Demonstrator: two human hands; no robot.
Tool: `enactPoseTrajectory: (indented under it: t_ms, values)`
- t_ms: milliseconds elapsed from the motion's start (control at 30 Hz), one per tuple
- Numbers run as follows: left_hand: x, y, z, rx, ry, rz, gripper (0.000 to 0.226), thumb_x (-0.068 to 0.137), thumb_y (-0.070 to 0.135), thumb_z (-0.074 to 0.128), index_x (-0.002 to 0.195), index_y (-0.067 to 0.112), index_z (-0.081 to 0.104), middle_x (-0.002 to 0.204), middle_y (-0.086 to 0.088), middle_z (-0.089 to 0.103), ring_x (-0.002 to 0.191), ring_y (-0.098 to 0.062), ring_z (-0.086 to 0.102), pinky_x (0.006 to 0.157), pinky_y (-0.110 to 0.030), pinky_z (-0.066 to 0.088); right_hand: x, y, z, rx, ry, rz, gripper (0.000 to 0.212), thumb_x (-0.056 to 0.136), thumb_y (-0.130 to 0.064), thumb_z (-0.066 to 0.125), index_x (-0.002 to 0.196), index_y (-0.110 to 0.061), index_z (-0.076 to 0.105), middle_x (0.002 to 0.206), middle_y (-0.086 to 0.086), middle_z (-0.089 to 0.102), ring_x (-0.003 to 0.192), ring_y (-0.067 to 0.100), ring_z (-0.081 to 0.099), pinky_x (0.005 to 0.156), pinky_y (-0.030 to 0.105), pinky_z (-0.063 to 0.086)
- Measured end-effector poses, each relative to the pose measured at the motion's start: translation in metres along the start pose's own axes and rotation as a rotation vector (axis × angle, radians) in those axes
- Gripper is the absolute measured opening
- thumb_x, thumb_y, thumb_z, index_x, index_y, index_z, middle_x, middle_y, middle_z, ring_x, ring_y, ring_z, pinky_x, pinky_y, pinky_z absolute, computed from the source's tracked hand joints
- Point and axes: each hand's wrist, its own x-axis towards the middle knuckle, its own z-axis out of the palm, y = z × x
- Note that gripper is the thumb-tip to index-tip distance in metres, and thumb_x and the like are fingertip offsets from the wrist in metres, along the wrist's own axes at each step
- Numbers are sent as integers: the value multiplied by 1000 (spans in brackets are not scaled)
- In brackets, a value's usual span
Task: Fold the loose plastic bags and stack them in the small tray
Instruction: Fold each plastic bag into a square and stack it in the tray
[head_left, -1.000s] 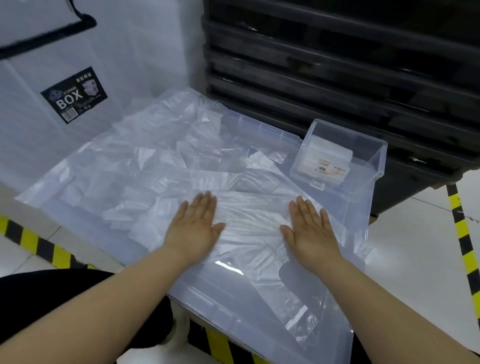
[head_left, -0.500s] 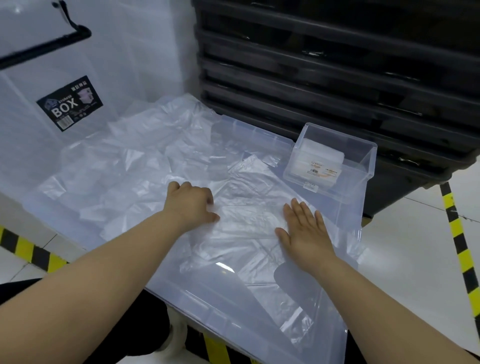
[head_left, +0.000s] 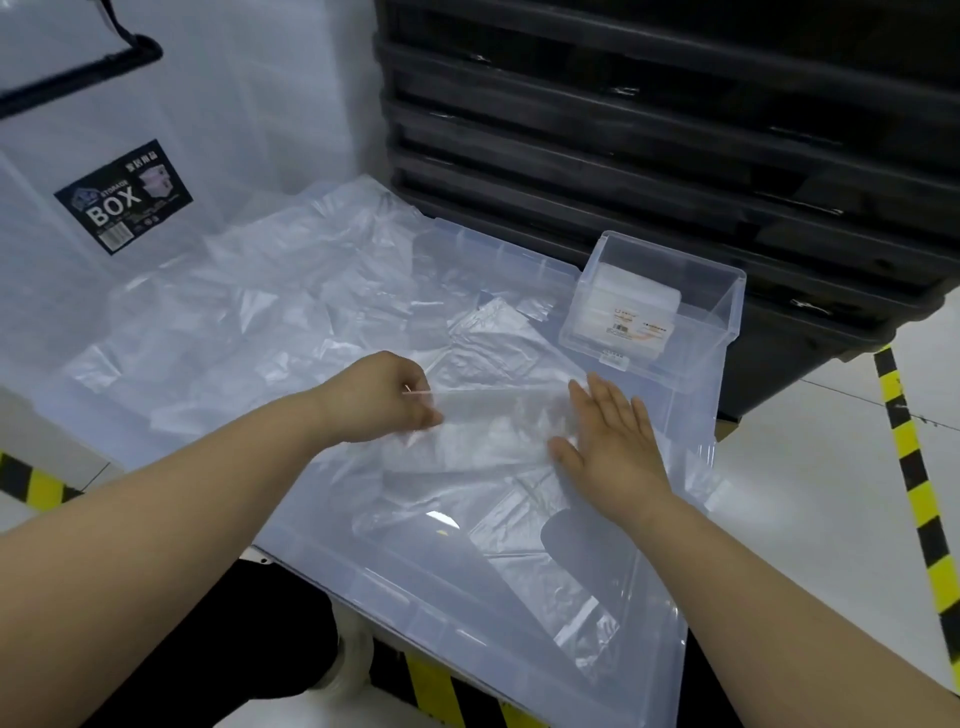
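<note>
Your left hand (head_left: 376, 400) is pinching the clear crinkled plastic bag (head_left: 493, 436) by its edge; your right hand (head_left: 615, 457) is pressing it flat, fingers (head_left: 608, 402) straight, together.

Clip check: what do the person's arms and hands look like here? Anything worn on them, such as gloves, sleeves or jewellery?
Both hands are bare: there are no gloves on the left hand or the right hand. The left forearm and right forearm are uncovered as far as the frame shows, with no sleeve edge in view. No watch, band or ring is visible on either wrist or on the fingers that show.
</note>
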Motion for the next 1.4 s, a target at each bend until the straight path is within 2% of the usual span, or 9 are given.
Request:
enactPoseTrajectory:
  t_ms: [267,333,533,667,767,900,1100,1233,1400]
  values:
    - [-23,-8,47,-835,534,-219,19,85,10,63,69,10,53,65,-5,50,55,-15,43,45,-18,37,5,-14,6,89,550,-325,57,83,-36,40,132,-7,41,136,19,47,130,28,33,108,32,9]
    - [-23,-9,66,-886,525,-308,8,84,8,64,85,7,56,79,-10,56,63,-18,49,53,-22,39,2,-17,15,-8,509,-454,57,78,-37,44,129,-11,38,132,17,52,125,23,32,109,33,12]
    - [-27,1,87,-894,310,-396,52,87,14,63,133,12,38,114,-7,53,90,-22,56,75,-29,45,-3,-23,35,-96,503,-677,55,56,-24,73,108,-9,65,108,9,69,99,25,66,93,36,46]
    - [-35,-2,77,-870,152,-433,56,95,24,49,145,20,23,118,-2,54,100,-22,56,94,-42,46,-4,-26,37,-75,485,-711,36,59,-26,64,90,-11,75,95,3,73,87,18,70,74,39,55]
    - [-43,-14,66,-937,15,-429,56,97,11,40,147,24,17,85,-3,67,81,-25,60,78,-39,49,-4,-26,42,-54,468,-754,27,63,-23,63,84,-12,75,91,1,73,84,17,71,73,35,56]
    - [-52,-29,52,-804,-148,-375,54,90,-3,35,132,30,30,94,-9,60,80,-25,40,62,-29,43,-6,-30,48,-55,476,-793,26,63,-19,65,86,-13,76,91,0,73,85,16,70,78,29,54]
    - [-50,-36,44,-502,-250,-118,54,90,-11,38,119,36,38,83,13,71,68,2,64,64,-11,49,-6,-34,49,38,430,-768,35,72,-14,42,75,-14,76,83,-2,74,77,14,71,69,25,55]
    - [-38,-56,40,-88,-88,183,68,82,-15,34,121,39,40,94,21,58,87,1,58,85,-17,44,-7,-33,44,173,399,-687,34,71,-13,42,75,-11,76,79,-2,74,75,15,71,69,24,54]
    - [-29,-66,48,440,201,544,47,55,13,63,102,17,69,79,4,60,65,-16,63,56,-19,44,-12,-37,36,250,315,-595,37,68,-15,40,78,-11,76,79,-3,74,75,14,71,68,19,50]
